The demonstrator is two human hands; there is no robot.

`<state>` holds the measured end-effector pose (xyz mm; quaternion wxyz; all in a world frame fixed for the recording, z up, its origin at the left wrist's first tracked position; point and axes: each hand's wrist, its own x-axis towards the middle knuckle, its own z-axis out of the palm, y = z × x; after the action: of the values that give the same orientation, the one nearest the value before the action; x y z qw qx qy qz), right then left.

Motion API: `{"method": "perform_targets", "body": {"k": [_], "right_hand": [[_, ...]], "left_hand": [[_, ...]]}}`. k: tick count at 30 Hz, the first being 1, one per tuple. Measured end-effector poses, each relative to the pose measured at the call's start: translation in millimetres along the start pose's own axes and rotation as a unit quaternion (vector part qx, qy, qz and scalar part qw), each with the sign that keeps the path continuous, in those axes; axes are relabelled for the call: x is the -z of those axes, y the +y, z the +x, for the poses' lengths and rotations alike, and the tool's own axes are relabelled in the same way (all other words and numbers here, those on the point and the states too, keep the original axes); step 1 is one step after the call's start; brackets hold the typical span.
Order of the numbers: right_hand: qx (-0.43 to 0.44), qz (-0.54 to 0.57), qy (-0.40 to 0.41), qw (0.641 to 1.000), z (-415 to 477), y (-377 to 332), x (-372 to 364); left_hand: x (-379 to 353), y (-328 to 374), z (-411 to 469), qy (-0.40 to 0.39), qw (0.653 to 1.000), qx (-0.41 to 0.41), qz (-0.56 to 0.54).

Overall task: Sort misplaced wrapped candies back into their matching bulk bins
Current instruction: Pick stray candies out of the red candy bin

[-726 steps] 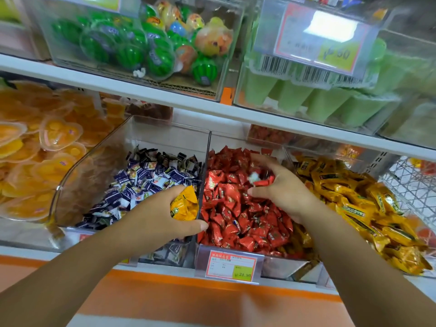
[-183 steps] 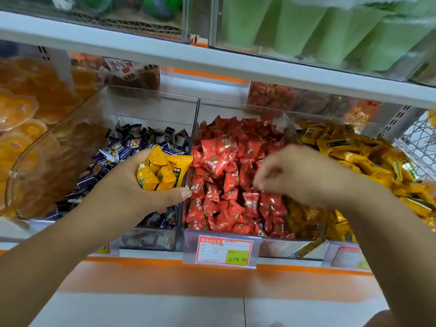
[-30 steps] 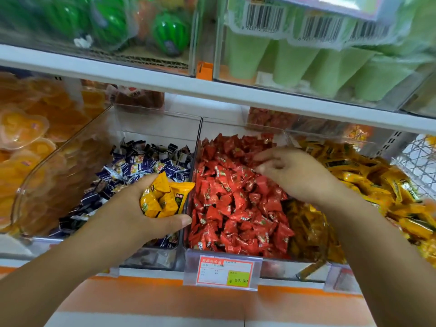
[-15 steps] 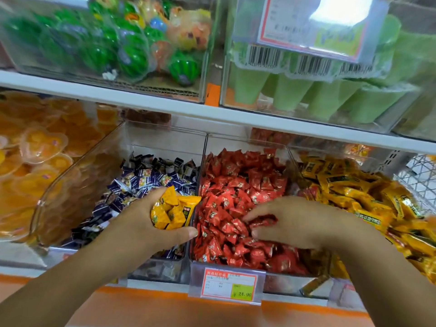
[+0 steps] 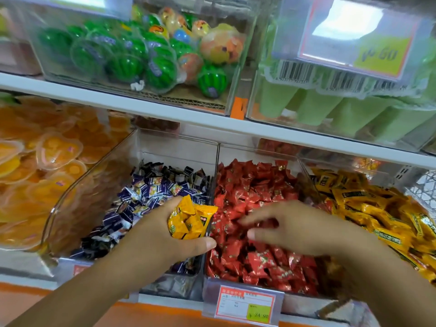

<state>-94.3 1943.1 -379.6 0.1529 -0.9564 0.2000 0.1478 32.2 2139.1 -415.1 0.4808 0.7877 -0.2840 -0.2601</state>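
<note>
Shelving of clear bulk bins fills the frame. At lower centre, the left hand (image 5: 160, 239) clutches a bunch of yellow wrapped candies (image 5: 187, 220), fingers curled round them. It hangs at the clear wall between the purple-wrapper bin (image 5: 174, 149) and the red candy bin (image 5: 254, 153). That fist and its forearm cover the front of the purple candies (image 5: 153, 192).

Just right of it, the right hand (image 5: 304, 230) spreads over the red candies (image 5: 254, 190) with its fingers stretched out and loose. Its forearm crosses the red bin's lower right corner and screens the near part of the yellow candy bin (image 5: 306, 175) at the right edge, where matching yellow wrappers (image 5: 377, 208) are heaped.

Orange jelly cups (image 5: 52, 149) crowd the left side. A white shelf edge (image 5: 165, 109) runs across above the bins. Over it sit watermelon-shaped jellies (image 5: 132, 64) at upper left and pale green tubes (image 5: 330, 109) at upper right. A price label (image 5: 245, 305) fronts the red bin at the bottom.

Motion blur smears the right fingertips, so whether they touch the wrappers cannot be told. Glare whitens the upper price tag (image 5: 354, 38), and its print is unreadable. A wire basket (image 5: 424, 185) is cut off at the right edge. Print on the candy wrappers is too small to read.
</note>
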Motion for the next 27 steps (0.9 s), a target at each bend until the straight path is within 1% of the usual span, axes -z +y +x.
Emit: {"method": "perform_targets", "body": {"k": [2, 3, 4, 5, 7, 9, 10, 12, 14, 15, 17, 18, 19, 20, 21, 23, 24, 26, 27], "right_hand": [[0.029, 0.006, 0.108, 0.994, 22.5, -7.2, 18.8], [0.039, -0.005, 0.147, 0.988, 40.7, -8.5, 25.4], [0.047, -0.017, 0.17, 0.984, 60.2, -9.9, 29.1], [0.048, -0.021, 0.176, 0.983, 78.3, -11.0, 29.9], [0.02, -0.047, 0.138, 0.989, 105.8, -10.7, 20.6], [-0.021, -0.133, 0.066, 0.989, 115.9, -9.0, 2.0], [-0.029, -0.162, 0.043, 0.985, 113.7, -8.2, -6.6], [-0.01, -0.191, 0.034, 0.981, 97.6, -4.2, -19.0], [0.022, -0.196, 0.024, 0.98, 72.9, 3.3, -23.5], [0.029, -0.191, 0.001, 0.981, 60.1, 7.0, -23.2], [0.018, -0.166, -0.072, 0.983, 35.6, 10.5, -12.6], [0.009, -0.145, -0.098, 0.985, 29.0, 11.1, -2.9], [0.007, -0.119, -0.107, 0.987, 26.9, 10.3, 8.1], [0.012, -0.09, -0.089, 0.992, 29.4, 8.1, 19.5], [0.022, -0.066, -0.046, 0.997, 37.4, 6.1, 29.4], [0.037, -0.063, 0.058, 0.996, 63.5, 3.3, 39.6], [0.035, -0.065, 0.09, 0.993, 76.8, 1.5, 41.3], [0.029, -0.05, 0.121, 0.991, 99.6, -0.5, 43.4], [0.028, -0.042, 0.12, 0.991, 107.8, -3.0, 44.0]], "left_hand": [[0.4, 1.0, -0.6, -0.002, 1.0, -0.004, 0.003], [1.0, 0.9, -1.2, -0.005, 1.0, -0.01, 0.001], [1.8, -0.8, -1.5, -0.013, 1.0, -0.015, -0.002], [2.4, -1.6, -1.9, -0.018, 1.0, -0.017, -0.001], [2.8, -4.4, -0.5, -0.019, 1.0, -0.014, 0.003], [3.0, -4.9, -0.4, -0.019, 1.0, -0.018, -0.001], [3.0, -4.8, -0.1, -0.023, 1.0, -0.018, -0.002], [3.1, -5.5, 1.2, -0.024, 1.0, -0.018, -0.001], [2.9, -3.2, 1.6, -0.022, 1.0, -0.017, -0.003], [2.7, -2.5, 1.5, -0.023, 1.0, -0.017, -0.001], [2.1, -2.0, -0.1, -0.032, 0.999, -0.024, 0.007], [2.6, -2.0, -0.7, -0.04, 0.999, -0.027, 0.01], [2.8, -1.2, -1.3, -0.045, 0.999, -0.027, 0.013], [3.1, -2.1, -0.5, -0.049, 0.999, -0.022, 0.01], [3.3, -1.8, -0.6, -0.045, 0.999, -0.023, 0.003], [3.0, -2.6, -0.7, -0.037, 0.999, -0.028, -0.004], [2.7, -5.3, 0.3, -0.031, 0.999, -0.031, -0.001], [2.9, -6.0, 1.7, -0.029, 0.999, -0.028, -0.003], [2.9, -7.2, 3.2, -0.034, 0.999, -0.024, -0.002]]}}
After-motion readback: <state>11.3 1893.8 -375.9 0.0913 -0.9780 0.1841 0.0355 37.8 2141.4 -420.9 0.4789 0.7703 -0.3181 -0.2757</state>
